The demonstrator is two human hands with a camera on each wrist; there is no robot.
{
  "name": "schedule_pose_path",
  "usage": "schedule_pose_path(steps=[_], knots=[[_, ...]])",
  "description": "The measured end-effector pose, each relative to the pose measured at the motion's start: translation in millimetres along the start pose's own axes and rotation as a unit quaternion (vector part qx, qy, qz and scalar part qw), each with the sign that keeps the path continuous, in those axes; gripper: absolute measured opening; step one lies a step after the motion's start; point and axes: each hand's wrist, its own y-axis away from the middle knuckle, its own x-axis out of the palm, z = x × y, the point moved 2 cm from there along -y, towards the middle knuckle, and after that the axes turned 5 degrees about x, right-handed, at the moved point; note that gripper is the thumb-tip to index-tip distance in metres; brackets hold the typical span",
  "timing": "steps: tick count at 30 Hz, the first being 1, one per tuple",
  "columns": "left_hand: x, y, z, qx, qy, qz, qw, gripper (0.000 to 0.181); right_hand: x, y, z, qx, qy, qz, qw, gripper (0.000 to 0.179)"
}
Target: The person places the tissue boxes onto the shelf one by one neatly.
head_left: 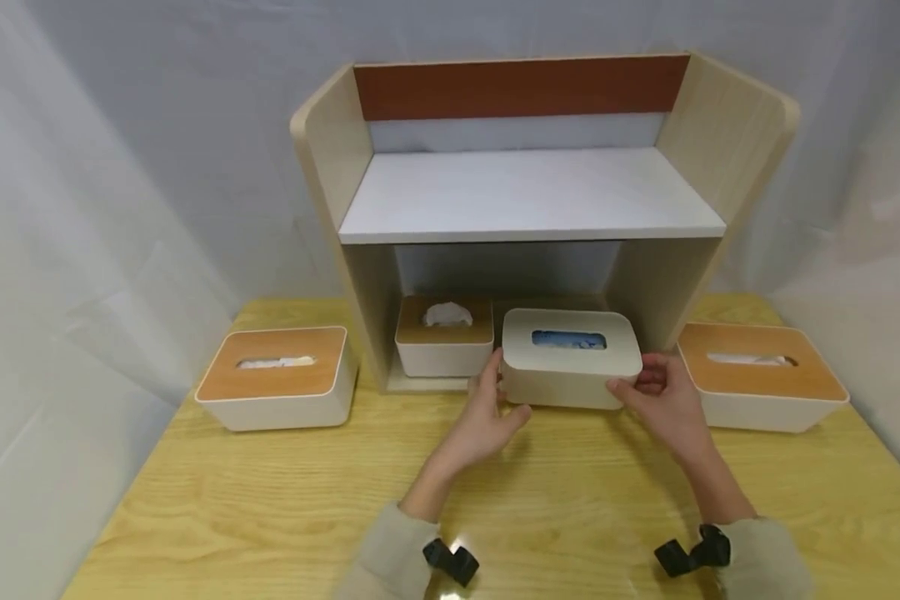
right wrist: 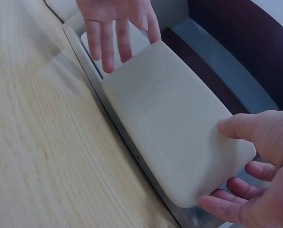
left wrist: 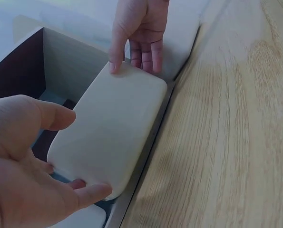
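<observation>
A cream tissue box (head_left: pixel 570 387) with a rounded lid and a blue packet in its slot is at the front of the lower shelf compartment. My right hand (head_left: pixel 663 404) grips its right end, the thumb on the front face and the fingers round the side. My left hand (head_left: pixel 483 421) touches the left end with fairly straight fingers, its thumb held out in front. Both wrist views show the box's smooth front face (left wrist: pixel 108 114) between the hands. Left of it, a wood-lidded tissue box (head_left: pixel 445 358) with white tissue showing stands inside the compartment.
The desktop shelf (head_left: pixel 532 196) has a white upper board and wooden side panels. Beside it stand two more wood-lidded tissue boxes, a left one (head_left: pixel 273 375) and a right one (head_left: pixel 761 375). All rest on a wood-grain table (head_left: pixel 270 508).
</observation>
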Motion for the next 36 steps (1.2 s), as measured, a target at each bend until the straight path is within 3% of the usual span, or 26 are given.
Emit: schedule_pose_path(steps=[3,7,14,23,32,36], knots=[[0.1,0.7,-1.0,-0.005,0.018,0.005,0.9998,0.088,0.1,0.9,1.9,-0.016,-0.006,0.0,0.9999,0.063],[-0.8,0.3,-1.6,0.008,0.036,0.023,0.9991,0.086,-1.1,0.8,4.5,-0.035,-0.028,0.032,0.9985,0.066],[-1.5,-2.4,1.2,0.014,0.03,0.043,0.9985,0.084,2.0,-0.7,6.4,-0.017,-0.067,0.098,0.9927,0.079],[-2.5,-5.2,4.3,0.015,0.017,0.068,0.9974,0.085,1.8,2.8,-0.9,-0.038,-0.004,0.167,0.9853,0.093],[-4.8,-11.8,7.9,-0.01,0.022,0.068,0.9974,0.084,4.5,-8.3,-4.7,-0.037,-0.003,0.181,0.9827,0.095],[-2.5,-10.8,9.6,-0.005,0.024,0.07,0.9973,0.083,5.8,-7.8,-10.1,-0.037,-0.001,0.181,0.9828,0.095]])
